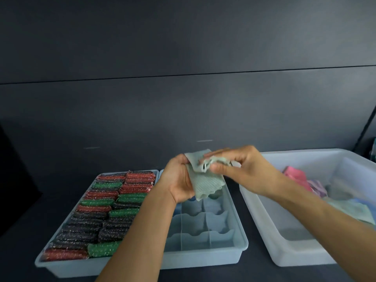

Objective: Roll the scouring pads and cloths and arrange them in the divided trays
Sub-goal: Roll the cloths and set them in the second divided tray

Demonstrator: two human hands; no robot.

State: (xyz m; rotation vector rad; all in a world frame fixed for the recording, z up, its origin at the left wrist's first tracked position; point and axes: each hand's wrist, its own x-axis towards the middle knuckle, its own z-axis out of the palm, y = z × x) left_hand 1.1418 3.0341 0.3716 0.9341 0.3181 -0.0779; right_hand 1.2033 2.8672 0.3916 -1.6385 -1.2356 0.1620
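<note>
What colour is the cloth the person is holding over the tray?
Pale grey-green, finely ribbed; the cloth shows best in the head view.

Left on table (20, 251): tray (61, 268), filled with rolled pads (97, 208) in two columns. Just right of it: divided tray (203, 259). Further right, apart: bin (264, 231), cloths (299, 178) in its far end. Above divided tray's far end: cloth (205, 180), held between left hand (179, 180) and right hand (250, 171). Behind all: wall (183, 78).

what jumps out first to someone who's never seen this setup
The left hand and right hand grip a pale green ribbed cloth at centre, above a translucent divided tray. To the left, a matching tray is packed with rolled glittery red, green and black scouring pads. On the right, a clear plastic bin holds loose coloured cloths.
</note>
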